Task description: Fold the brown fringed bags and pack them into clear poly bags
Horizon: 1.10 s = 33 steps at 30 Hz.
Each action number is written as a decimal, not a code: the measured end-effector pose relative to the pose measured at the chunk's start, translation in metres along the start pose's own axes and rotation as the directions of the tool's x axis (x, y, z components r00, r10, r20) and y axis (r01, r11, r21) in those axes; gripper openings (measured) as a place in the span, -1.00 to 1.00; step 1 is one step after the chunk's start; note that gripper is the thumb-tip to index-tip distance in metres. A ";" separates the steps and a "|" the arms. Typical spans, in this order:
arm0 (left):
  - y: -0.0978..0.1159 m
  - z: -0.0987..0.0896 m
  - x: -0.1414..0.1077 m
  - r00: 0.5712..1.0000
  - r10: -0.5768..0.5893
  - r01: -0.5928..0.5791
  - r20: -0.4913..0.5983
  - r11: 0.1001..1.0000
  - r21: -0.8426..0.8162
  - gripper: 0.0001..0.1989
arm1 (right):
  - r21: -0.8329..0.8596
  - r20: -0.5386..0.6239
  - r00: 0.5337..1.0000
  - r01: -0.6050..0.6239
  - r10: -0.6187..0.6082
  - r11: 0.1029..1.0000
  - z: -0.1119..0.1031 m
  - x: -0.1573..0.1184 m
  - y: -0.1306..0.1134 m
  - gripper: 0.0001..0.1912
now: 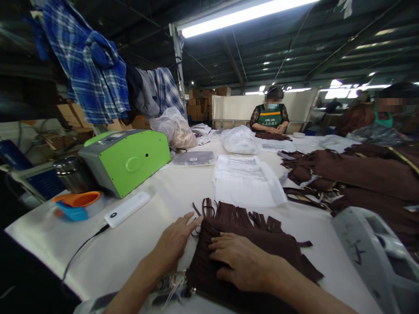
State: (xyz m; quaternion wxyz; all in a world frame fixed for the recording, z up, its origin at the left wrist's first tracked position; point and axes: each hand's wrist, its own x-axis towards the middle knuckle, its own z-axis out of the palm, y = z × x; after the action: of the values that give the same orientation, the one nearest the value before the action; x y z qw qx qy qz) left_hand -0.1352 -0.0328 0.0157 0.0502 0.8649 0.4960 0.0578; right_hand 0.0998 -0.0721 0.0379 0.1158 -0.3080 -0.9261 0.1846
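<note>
A dark brown fringed bag (pixel 255 240) lies on the white table (pixel 147 222) in front of me, its fringe spread toward the far side. My right hand (pixel 240 259) rests on top of the bag, palm down, fingers extended and a little apart. At the bag's left edge is my left hand (pixel 175 240), fingers stretched toward the fringe and spread, with nothing visibly held. Below my left wrist, clear wrapping and light strings (pixel 175 283) lie beside the bag's metal fittings.
Left are a green machine (pixel 134 161), a white power bank (pixel 127 209), an orange tape ring (pixel 81 199) and a steel flask (pixel 72 173). White sheets (pixel 248 181) lie ahead. Brown bags (pixel 366 172) and a grey device (pixel 366 257) are right. A person (pixel 270 115) works across the table.
</note>
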 end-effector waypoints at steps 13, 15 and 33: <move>-0.009 0.011 0.007 0.994 0.110 -0.108 -0.008 0.987 0.117 -0.82 | 0.133 0.007 0.991 -0.134 0.135 0.982 -0.003 -0.042 -0.011 -0.53; -0.007 0.010 0.005 0.995 0.085 -0.080 -0.046 0.992 0.101 -0.81 | 0.138 -0.047 0.989 -0.135 0.142 0.981 -0.001 -0.043 -0.010 -0.59; 0.022 0.002 0.012 0.982 0.172 -0.137 -0.078 0.935 0.327 -0.75 | 0.148 -0.354 0.931 -0.034 0.085 0.988 0.037 -0.051 0.003 -0.72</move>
State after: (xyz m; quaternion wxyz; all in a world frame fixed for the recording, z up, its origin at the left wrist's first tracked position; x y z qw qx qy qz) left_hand -0.1102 -0.0336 0.0174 -0.1216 0.8937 0.4311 0.0260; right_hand 0.1292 -0.1119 -0.0022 0.2987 -0.3558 -0.8643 0.1929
